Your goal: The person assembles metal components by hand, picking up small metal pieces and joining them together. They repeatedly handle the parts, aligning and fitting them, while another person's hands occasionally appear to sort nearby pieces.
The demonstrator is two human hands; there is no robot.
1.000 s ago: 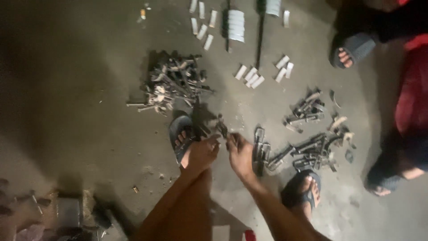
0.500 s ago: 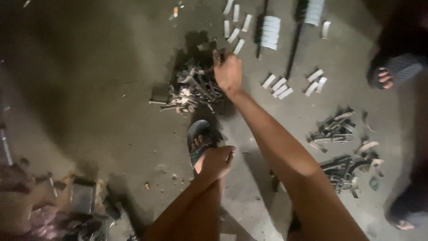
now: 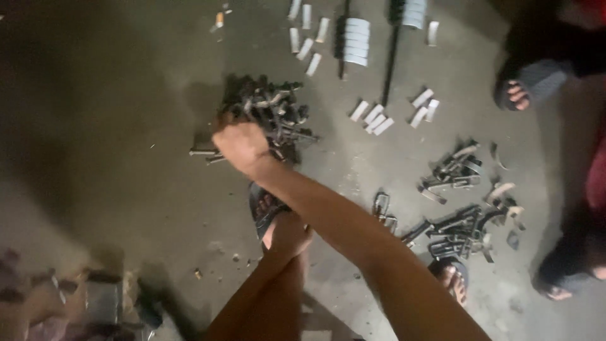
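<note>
Two bare hands work over a grey concrete floor [image 3: 126, 95]. Right hand [image 3: 241, 146], fingers curled into a fist, rests on the near edge of a heap of dark metal bolts [image 3: 271, 117]. Left hand [image 3: 289, 235] lies beside a dark sandal [image 3: 262, 211]; its fingers cannot be made out. Pale short metal sleeves [image 3: 372, 117] lie scattered beyond.

No packages, labels, signs or screens were visible in the head view.
</note>
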